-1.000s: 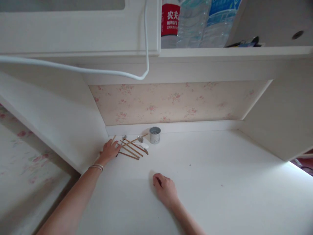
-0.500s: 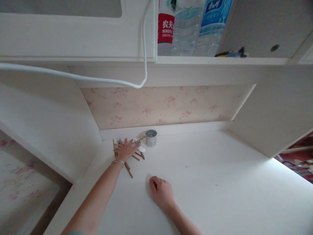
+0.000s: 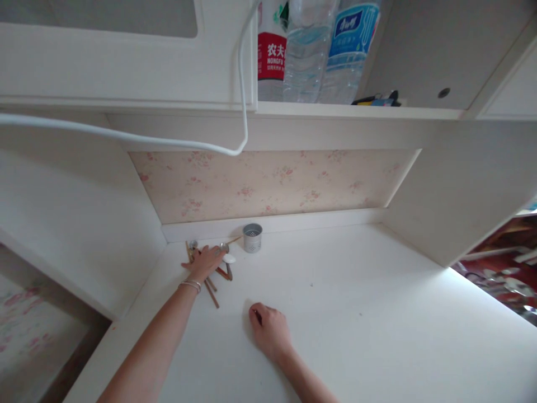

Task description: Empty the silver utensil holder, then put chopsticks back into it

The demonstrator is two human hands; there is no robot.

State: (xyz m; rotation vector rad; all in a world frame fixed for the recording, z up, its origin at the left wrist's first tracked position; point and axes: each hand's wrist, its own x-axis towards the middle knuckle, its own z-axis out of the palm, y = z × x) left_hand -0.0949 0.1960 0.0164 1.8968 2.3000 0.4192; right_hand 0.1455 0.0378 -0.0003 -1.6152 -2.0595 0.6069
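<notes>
Because the chopsticks [image 3: 212, 295] lie crossed and fanned at several angles on the white tabletop [image 3: 335, 291], the left hand [image 3: 202, 263] is set palm down across them, its fingers spread wide. This posture appears to span several pieces at once and to limit rolling; whether any piece is gripped beneath the palm cannot be determined. One metal spoon [image 3: 224, 247] and a white spoon [image 3: 229, 258] lie by the fingertips, toward the cup; a second metal spoon [image 3: 193, 244] lies behind the hand, near the back corner. The perforated metal cup [image 3: 252, 240] stands upright, mouth up, near the back ledge [image 3: 302, 218], just beside the group. Its flat base presumably keeps it stable without support, and neither hand touches it. The right hand [image 3: 271, 333] rests on the tabletop nearer the person, curled into a loose fist; no object is visible in it, its palm being hidden. Its resting position suggests light bracing.
</notes>
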